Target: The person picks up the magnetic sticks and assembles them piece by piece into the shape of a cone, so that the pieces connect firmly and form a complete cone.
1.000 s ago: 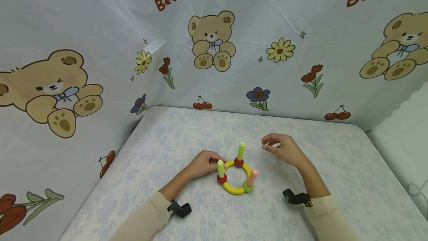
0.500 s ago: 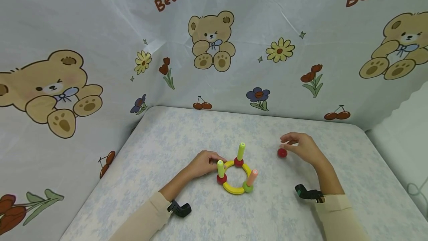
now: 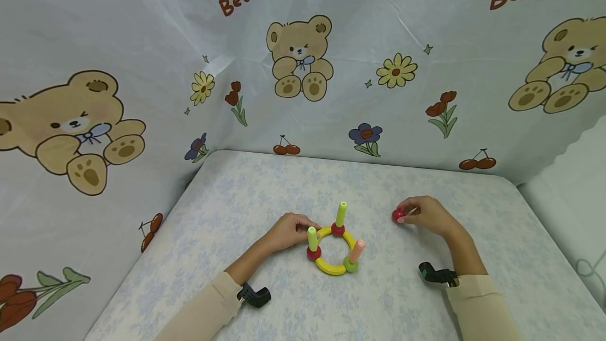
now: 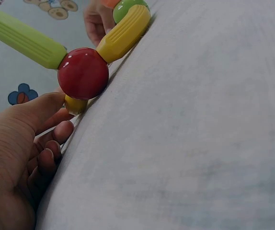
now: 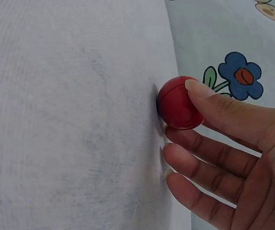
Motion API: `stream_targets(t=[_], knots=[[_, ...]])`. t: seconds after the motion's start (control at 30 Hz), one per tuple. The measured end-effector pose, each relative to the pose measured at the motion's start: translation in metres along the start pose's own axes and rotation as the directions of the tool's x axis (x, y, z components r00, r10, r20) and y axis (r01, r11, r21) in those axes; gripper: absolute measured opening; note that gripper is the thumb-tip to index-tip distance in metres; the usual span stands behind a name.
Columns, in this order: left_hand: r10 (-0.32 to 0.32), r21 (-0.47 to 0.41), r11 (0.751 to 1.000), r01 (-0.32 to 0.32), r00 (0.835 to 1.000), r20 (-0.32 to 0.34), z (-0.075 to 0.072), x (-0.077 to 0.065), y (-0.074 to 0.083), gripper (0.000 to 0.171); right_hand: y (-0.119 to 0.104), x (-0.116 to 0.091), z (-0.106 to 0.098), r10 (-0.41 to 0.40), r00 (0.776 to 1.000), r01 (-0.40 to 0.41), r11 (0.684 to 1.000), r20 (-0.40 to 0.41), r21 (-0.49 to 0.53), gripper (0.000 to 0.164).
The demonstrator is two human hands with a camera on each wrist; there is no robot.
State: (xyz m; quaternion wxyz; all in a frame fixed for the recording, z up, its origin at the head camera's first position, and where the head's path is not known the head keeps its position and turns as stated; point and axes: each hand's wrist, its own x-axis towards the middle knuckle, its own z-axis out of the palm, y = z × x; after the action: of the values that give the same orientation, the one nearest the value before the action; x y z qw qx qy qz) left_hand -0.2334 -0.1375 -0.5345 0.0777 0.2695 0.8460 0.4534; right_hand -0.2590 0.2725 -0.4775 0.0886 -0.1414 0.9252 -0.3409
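Observation:
In the head view, yellow curved rods (image 3: 330, 268) and ball connectors form a ring flat on the table. Two lime-green rods (image 3: 341, 214) rise from red balls (image 3: 313, 253), and an orange-pink rod (image 3: 358, 251) leans up from a green ball (image 3: 351, 264). At the ring's left side, my left hand (image 3: 290, 232) pinches a yellow curved rod by a red ball (image 4: 83, 74), its lower fingers against the cloth. To the right, thumb and fingers of my right hand (image 3: 428, 216) pinch a loose red ball (image 5: 178, 108) that sits on the table surface.
A pale blue-and-white patterned cloth (image 3: 265, 183) covers the table. Behind it and to the left hangs a bear-print curtain (image 3: 303, 120). Each wrist wears a black camera (image 3: 254, 296).
My right hand has moved right from near the ring, uncovering a red ball on the table, and its fingers have closed on that ball. The left hand and ring have stayed put.

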Motion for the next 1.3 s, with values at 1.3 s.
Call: stream_targets(t=[1.3], knots=[[0.0,-0.008,1.0,0.0,1.0,-0.004,0.002,0.0,-0.001,0.018,-0.09,-0.004,0.014,-0.21,0.953,0.237,0.966,-0.22,0.104,0.036]])
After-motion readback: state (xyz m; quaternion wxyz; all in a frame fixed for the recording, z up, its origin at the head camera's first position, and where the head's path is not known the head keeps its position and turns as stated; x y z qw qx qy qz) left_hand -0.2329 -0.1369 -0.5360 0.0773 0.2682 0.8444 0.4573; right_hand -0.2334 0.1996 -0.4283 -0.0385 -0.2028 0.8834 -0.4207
